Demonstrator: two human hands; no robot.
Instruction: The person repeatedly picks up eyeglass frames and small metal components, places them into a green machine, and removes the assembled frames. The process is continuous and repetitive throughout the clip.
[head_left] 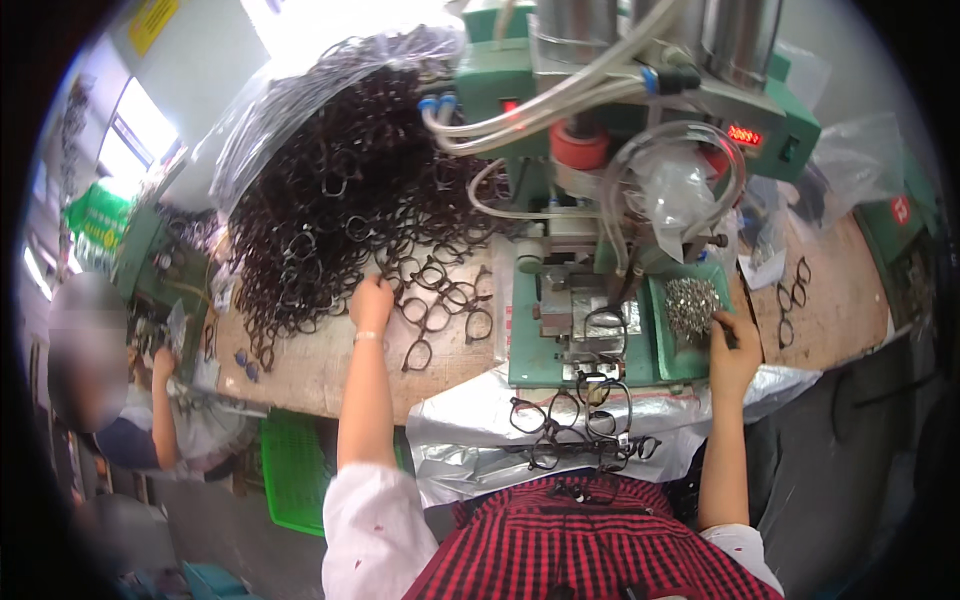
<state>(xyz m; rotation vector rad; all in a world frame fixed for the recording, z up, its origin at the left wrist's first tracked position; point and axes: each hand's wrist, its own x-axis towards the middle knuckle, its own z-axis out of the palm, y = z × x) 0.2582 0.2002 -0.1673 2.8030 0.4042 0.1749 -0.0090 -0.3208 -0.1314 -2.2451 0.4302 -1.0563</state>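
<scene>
My left hand [372, 303] reaches to the near edge of a large heap of dark eyeglass frames [340, 170], its fingers closed against the frames there; what they pinch is hidden. At the right rim of a green tray [690, 368] my right hand [735, 345] has its thumb and fingers curled together, and I cannot make out what is between them. Small shiny metal parts [690, 305] are piled in that tray. Between my hands stands a green press machine [540, 370], with one eyeglass frame [606, 325] in its metal fixture. Several more frames [565, 415] lie on silvery sheeting before it.
Clear hoses [560, 120] loop in front of the machine's head. Loose frames [792, 300] lie at the right of the table [840, 290]. A green basket [290, 470] stands below the table's left edge. Another person [140, 430] sits at the far left.
</scene>
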